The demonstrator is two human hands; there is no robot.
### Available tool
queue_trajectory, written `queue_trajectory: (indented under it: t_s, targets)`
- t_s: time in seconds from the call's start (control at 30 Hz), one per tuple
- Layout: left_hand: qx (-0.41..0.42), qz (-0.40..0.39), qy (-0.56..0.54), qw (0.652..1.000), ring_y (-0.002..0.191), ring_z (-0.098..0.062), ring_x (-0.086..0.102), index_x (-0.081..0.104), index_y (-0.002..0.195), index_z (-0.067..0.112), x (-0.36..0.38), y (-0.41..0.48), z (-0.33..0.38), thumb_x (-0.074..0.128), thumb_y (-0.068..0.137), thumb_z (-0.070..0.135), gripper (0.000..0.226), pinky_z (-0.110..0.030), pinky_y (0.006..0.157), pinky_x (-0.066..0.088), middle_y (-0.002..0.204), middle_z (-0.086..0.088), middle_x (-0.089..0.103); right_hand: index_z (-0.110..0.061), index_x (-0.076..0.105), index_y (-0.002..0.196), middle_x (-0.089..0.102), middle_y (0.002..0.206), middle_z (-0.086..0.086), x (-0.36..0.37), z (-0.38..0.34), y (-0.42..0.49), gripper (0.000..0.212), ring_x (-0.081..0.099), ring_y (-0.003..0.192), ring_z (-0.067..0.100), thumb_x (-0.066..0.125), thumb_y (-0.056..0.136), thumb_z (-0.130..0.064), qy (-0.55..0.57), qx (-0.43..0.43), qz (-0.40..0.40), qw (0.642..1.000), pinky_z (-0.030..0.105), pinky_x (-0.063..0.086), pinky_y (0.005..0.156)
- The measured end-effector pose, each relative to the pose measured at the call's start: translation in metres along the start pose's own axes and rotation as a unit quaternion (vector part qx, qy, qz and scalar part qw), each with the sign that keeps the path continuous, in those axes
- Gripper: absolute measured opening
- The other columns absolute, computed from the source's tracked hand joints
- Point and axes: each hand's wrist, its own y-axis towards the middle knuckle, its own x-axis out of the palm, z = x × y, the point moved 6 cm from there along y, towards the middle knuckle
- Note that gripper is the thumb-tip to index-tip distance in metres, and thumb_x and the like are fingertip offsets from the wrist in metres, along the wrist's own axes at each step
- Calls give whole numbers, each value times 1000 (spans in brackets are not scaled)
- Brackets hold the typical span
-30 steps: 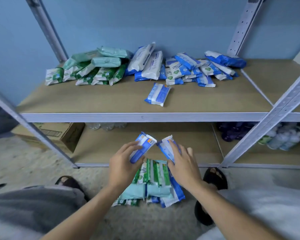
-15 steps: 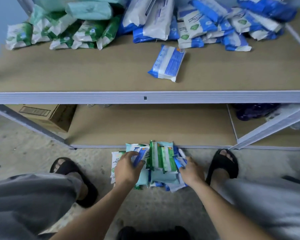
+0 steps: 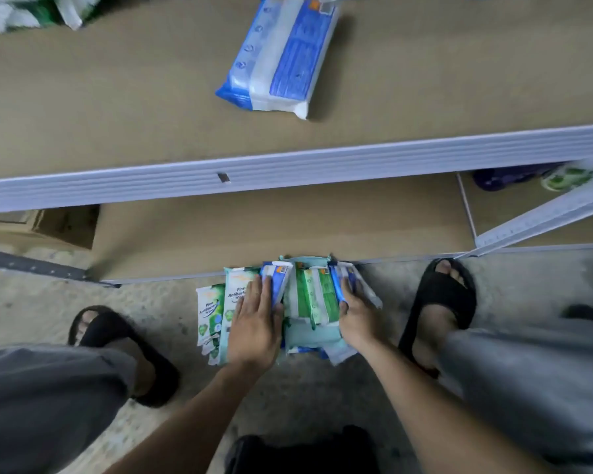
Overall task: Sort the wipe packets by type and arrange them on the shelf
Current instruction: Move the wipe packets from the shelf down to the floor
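A pile of wipe packets (image 3: 310, 297) lies on the floor against the bottom shelf, between my feet. It holds green-and-white packets, pale teal ones and two "Pine Antibacterial" packets (image 3: 235, 292) at its left. My left hand (image 3: 254, 326) lies on the pile's left side and grips a blue packet (image 3: 278, 280) between fingers and thumb. My right hand (image 3: 358, 319) grips another blue packet (image 3: 339, 283) at the pile's right side. One blue-and-white packet (image 3: 281, 56) lies alone on the upper shelf board (image 3: 117, 107). Green packets (image 3: 28, 12) show at the top left.
The shelf's grey metal front rail (image 3: 322, 165) crosses the view above the bare lower board (image 3: 254, 227). A cardboard box (image 3: 59, 225) sits lower left, and dark and green items (image 3: 534, 172) lower right. My sandalled feet (image 3: 117, 347) (image 3: 440, 295) flank the pile.
Both hands came down from shelf height to the floor pile, each still holding its blue packet. The view tilted down, so the shelf's sorted heaps are mostly out of frame.
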Motion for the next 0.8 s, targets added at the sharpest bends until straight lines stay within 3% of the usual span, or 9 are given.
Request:
queue_trajectory:
  t_s: [0.1, 0.2, 0.27, 0.4, 0.57, 0.8]
  targets:
    - [10, -16, 6, 1000, 155, -16, 1, 5, 160, 18, 2, 0, 0, 10, 102, 54, 69, -35, 126, 7, 166, 2, 0, -29, 11, 160, 9, 167, 2, -3, 0, 5, 59, 49, 131, 28, 34, 106, -20, -18, -6, -3, 1000, 32, 51, 88]
    - [-11, -38, 15, 999, 154, -14, -2, -1, 161, 23, 1, 2, -1, 11, 99, 64, 75, -30, 125, 3, 167, 4, -6, -32, 12, 160, 9, 167, 0, -3, 2, 6, 57, 54, 124, 27, 33, 107, -25, -5, 3, -9, 1000, 28, 47, 73]
    - [-25, -54, 6, 998, 154, -15, 0, 0, 161, 25, -1, 2, -2, 16, 99, 68, 77, -32, 125, 6, 168, 5, -4, -32, 20, 159, 14, 166, -2, -6, 2, 2, 53, 56, 120, 24, 32, 108, -27, 15, 17, -2, 1000, 26, 46, 73]
    - [-59, -63, -29, 996, 154, -18, 13, 14, 161, 21, -10, -5, 0, 35, 100, 60, 76, -39, 124, 20, 168, 3, 7, -27, 35, 155, 37, 159, -1, -18, 0, -15, 50, 52, 129, 21, 40, 105, -32, 61, 38, 14, 997, 29, 45, 97]
    - [-57, -52, -23, 997, 151, -19, 23, 34, 155, 17, -27, -24, 13, 39, 101, 57, 68, -38, 122, 25, 165, -1, 23, -21, 40, 152, 49, 150, -2, -35, -15, -39, 51, 52, 130, 20, 47, 102, -33, 79, 7, 31, 996, 32, 43, 103]
    - [-3, 15, -22, 1000, 139, -22, 41, 52, 142, 20, -76, -41, 51, 52, 99, 46, 50, -34, 109, 39, 159, 4, 37, -22, 57, 135, 61, 135, -1, -90, -57, -89, 41, 56, 123, 21, 58, 95, -26, 107, -70, 133, 983, 33, 47, 99]
